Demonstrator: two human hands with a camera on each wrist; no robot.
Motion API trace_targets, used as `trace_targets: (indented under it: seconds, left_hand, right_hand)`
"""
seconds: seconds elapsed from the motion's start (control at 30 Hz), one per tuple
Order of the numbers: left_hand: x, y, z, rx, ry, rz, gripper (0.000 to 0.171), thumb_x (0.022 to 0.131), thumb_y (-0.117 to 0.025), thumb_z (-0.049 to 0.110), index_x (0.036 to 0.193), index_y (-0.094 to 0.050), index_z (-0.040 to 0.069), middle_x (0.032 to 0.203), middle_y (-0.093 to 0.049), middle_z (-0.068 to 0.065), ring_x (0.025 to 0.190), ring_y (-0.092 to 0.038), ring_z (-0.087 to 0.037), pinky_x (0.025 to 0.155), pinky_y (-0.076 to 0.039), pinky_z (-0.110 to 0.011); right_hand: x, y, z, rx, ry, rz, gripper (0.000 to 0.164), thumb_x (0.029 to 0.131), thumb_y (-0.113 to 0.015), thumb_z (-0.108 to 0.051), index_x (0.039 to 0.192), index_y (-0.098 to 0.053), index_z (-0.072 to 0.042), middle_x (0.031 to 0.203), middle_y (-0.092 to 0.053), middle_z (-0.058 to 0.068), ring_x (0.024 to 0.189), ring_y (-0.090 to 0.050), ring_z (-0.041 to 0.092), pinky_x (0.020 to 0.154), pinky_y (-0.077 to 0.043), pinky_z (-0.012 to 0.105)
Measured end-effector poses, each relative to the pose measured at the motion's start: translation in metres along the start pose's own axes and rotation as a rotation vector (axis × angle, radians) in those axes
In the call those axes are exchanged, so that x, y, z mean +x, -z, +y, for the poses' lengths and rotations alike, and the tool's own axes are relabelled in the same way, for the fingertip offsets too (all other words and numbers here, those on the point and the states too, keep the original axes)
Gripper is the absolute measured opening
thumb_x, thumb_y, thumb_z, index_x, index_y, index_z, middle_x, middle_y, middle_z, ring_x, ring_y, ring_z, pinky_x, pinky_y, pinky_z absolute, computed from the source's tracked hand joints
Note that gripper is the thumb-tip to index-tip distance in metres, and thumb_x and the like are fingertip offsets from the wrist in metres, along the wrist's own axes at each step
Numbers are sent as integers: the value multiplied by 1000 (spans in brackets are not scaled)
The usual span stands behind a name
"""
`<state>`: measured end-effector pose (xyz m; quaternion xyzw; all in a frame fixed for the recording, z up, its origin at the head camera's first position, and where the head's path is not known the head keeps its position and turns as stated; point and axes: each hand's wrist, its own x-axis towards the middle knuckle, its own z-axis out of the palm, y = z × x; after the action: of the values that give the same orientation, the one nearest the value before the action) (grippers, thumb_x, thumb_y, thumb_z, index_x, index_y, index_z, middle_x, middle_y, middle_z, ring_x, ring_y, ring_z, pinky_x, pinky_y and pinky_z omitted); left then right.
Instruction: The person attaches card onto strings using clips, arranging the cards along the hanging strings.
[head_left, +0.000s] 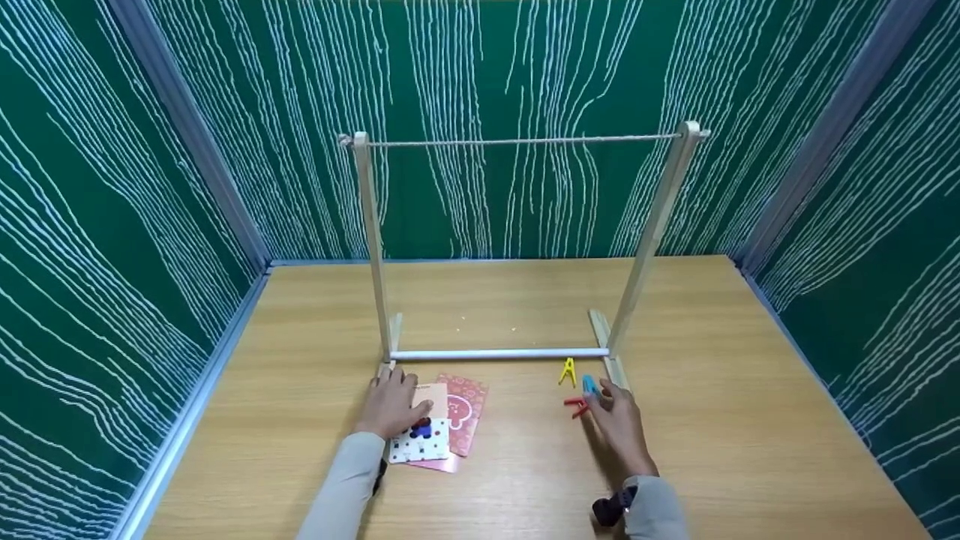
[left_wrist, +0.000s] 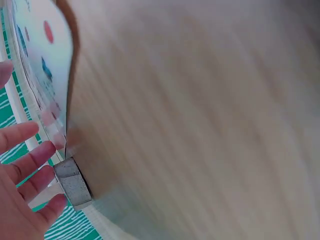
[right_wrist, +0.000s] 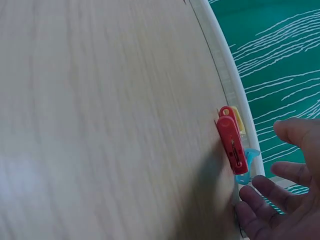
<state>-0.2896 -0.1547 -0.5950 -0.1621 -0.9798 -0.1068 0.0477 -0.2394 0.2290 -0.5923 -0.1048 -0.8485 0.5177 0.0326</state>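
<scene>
While the left hand (head_left: 391,405) reaches over the left edge of a small pile of cards on the wooden surface (head_left: 750,420), its fingers are spread and loose, gripping nothing, with the thumb extended over the top card. That pile shows a white card with dots and a dark blue figure (head_left: 420,444), a peach section (head_left: 432,394) just above it, a red patterned card with a white outline (head_left: 469,412) to its right, and a pink edge (head_left: 442,463) poking out below; whether the peach section belongs to the white card cannot be told. Over on the other side, the right hand (head_left: 621,424) is beside three clothespins, its thumb and fingers apart in the right wrist view and not closed round anything. Nearest to it is the blue clothespin (head_left: 589,385), and whether a fingertip touches it is unclear; the red clothespin (head_left: 576,406) lies just to the left, and the yellow clothespin (head_left: 568,373) lies beyond them, near a white rod (head_left: 495,354). This rod joins the bottoms of two wooden posts (head_left: 373,240), and a cord (head_left: 517,141) stretches between their tops. Behind rises a green wall (head_left: 457,202) with wavering white lines.
</scene>
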Motion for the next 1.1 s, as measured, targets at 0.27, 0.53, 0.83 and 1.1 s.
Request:
trace_targets:
  seconds: [0.27,0.53,0.83,1.1]
  left_hand:
    - [3,6,-4,-103,60,-76,56,76,-70,47,114,-64,8,106,-54,-10,103,-48,-30,93,-41,-51]
    - [5,10,-4,-122,71,-93,57,73,-73,45,115,-64,8,109,-53,-12,103,-49,-31,92,-41,-52]
    - [9,4,-7,-136,84,-107,54,72,-74,47,110,-62,11,104,-51,-7,106,-44,-28,93,-39,-50]
    - [8,6,-5,-150,102,-102,49,71,-77,43,103,-61,11,100,-50,-7,104,-44,-29,93,-37,-50]
  right_hand:
    - [-1,-5,3,-125,-22,21,59,92,-63,-24,134,-43,13,113,-48,26,95,-50,31,85,-47,45]
    - [5,-7,5,-156,-16,45,45,91,-64,-24,119,-55,10,100,-47,19,85,-47,27,71,-43,36]
    - [14,-8,7,-164,-28,84,33,91,-64,-25,101,-61,6,86,-45,12,70,-47,20,54,-36,26]
    - [16,-7,8,-137,-104,24,39,94,-60,-25,116,-54,7,102,-44,18,86,-48,26,66,-40,30]
